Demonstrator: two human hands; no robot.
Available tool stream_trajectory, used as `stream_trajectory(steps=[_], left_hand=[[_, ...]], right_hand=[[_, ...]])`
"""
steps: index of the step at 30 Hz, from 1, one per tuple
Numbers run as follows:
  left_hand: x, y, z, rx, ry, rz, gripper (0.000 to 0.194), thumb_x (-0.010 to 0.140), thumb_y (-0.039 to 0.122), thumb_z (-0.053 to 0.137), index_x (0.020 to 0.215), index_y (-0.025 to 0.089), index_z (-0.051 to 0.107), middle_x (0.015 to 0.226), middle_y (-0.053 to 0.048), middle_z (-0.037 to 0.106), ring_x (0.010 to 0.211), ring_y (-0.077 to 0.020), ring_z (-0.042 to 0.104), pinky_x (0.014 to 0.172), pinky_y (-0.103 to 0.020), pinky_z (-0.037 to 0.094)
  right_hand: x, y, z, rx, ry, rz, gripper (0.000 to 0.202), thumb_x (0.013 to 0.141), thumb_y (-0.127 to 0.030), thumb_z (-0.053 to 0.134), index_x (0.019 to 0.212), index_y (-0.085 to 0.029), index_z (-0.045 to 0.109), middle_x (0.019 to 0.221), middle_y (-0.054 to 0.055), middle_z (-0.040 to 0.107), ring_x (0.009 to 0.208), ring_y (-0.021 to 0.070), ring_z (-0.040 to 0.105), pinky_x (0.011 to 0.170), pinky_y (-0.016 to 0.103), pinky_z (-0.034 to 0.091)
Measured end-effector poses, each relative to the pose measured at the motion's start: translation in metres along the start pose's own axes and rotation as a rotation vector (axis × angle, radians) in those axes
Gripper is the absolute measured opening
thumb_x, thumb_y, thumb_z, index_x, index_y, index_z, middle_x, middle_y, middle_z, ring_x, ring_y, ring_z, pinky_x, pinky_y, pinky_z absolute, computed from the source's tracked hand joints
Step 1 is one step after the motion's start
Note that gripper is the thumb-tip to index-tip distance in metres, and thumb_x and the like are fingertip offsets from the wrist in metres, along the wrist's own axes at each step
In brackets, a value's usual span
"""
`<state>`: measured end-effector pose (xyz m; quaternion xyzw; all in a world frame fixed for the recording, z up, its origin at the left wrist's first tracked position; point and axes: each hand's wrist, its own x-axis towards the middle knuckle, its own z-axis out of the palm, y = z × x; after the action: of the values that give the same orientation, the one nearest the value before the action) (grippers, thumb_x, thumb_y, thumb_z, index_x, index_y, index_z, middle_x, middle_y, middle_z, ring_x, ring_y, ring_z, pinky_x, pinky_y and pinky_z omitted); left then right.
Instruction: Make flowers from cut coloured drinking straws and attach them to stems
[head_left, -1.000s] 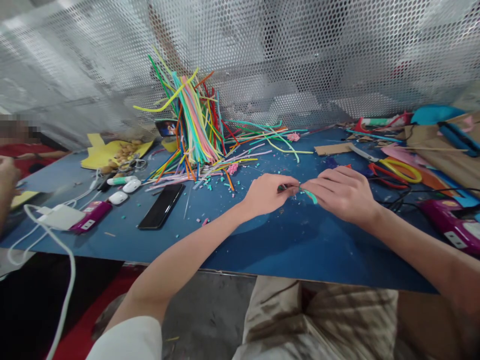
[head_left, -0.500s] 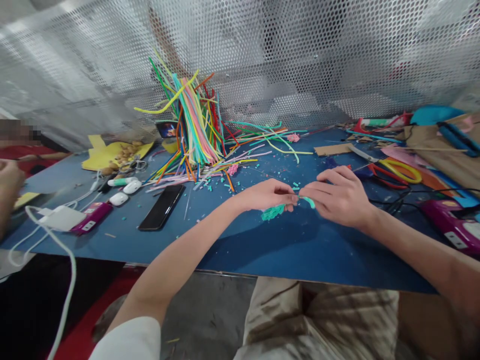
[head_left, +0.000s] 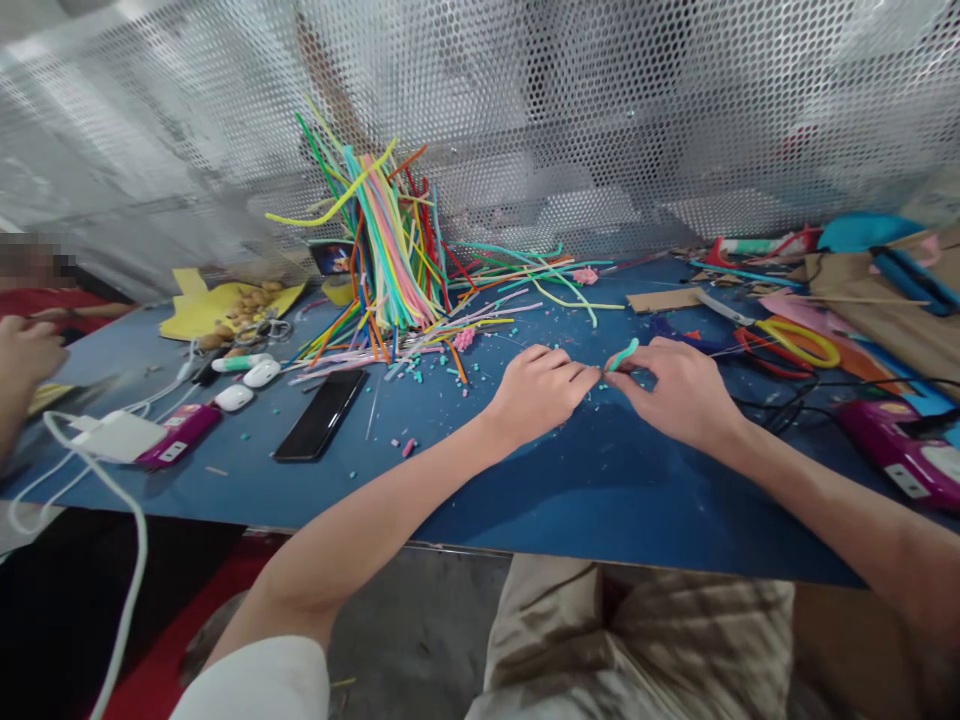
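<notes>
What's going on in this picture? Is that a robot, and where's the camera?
There's no robot here, just a person using two bare hands. The camera is worn on their head, so you look forward and down, nearly as they would.

The right hand pinches a little turquoise strip. The left hand is close beside it, with its fingers curled, so I can't tell what's inside.

On the blue table are a big bunch of colourful strips, a black phone and yellow-handled scissors. The hand at the far left belongs to someone else.
</notes>
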<state>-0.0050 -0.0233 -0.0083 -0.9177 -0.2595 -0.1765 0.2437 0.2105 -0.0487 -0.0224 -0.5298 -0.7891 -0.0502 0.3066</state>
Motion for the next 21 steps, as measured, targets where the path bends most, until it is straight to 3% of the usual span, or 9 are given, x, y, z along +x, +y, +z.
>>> stream_trajectory(steps=[4, 9, 13, 17, 21], left_hand=[[0.001, -0.001, 0.001, -0.018, -0.014, -0.034, 0.017, 0.096, 0.017, 0.051, 0.100, 0.022, 0.067, 0.089, -0.001, 0.076, 0.085, -0.0171, 0.066, 0.074, -0.035, 0.039], [0.002, 0.002, 0.001, -0.112, -0.027, -0.129, 0.019, 0.098, 0.025, 0.048, 0.100, 0.023, 0.066, 0.083, -0.001, 0.075, 0.078, -0.0161, 0.067, 0.069, -0.034, 0.038], [0.003, 0.002, -0.003, -0.291, -0.115, -0.257, 0.020, 0.098, 0.029, 0.047, 0.100, 0.025, 0.066, 0.081, 0.000, 0.074, 0.076, -0.0161, 0.068, 0.068, -0.030, 0.039], [0.005, -0.001, -0.011, -0.639, -0.184, -0.381, 0.017, 0.097, 0.027, 0.049, 0.095, 0.025, 0.066, 0.083, 0.003, 0.074, 0.072, -0.0125, 0.066, 0.066, -0.026, 0.041], [0.010, -0.010, -0.020, -1.215, -0.312, -0.418, 0.015, 0.096, 0.028, 0.053, 0.088, 0.018, 0.062, 0.078, 0.001, 0.071, 0.066, -0.0092, 0.062, 0.068, -0.024, 0.047]], right_hand=[[0.000, -0.001, 0.000, -0.009, 0.035, -0.041, 0.017, 0.091, -0.037, 0.064, 0.086, -0.024, 0.074, 0.075, 0.000, 0.073, 0.074, 0.0195, 0.061, 0.070, 0.033, 0.042], [0.000, 0.003, -0.001, -0.076, 0.115, -0.213, 0.015, 0.094, -0.032, 0.061, 0.091, -0.022, 0.072, 0.086, 0.001, 0.076, 0.079, 0.0189, 0.062, 0.074, 0.034, 0.040], [0.001, 0.005, -0.005, -0.093, 0.174, -0.356, 0.011, 0.093, -0.025, 0.063, 0.096, -0.023, 0.073, 0.093, 0.001, 0.078, 0.082, 0.0177, 0.063, 0.076, 0.034, 0.039], [0.004, 0.007, -0.012, -0.123, 0.229, -0.486, 0.008, 0.091, -0.019, 0.065, 0.094, -0.022, 0.072, 0.092, -0.001, 0.077, 0.082, 0.0163, 0.062, 0.079, 0.033, 0.040], [0.005, 0.011, -0.017, -0.147, 0.267, -0.607, 0.017, 0.088, -0.013, 0.067, 0.100, -0.024, 0.072, 0.097, -0.003, 0.078, 0.085, 0.0161, 0.062, 0.082, 0.033, 0.042]])
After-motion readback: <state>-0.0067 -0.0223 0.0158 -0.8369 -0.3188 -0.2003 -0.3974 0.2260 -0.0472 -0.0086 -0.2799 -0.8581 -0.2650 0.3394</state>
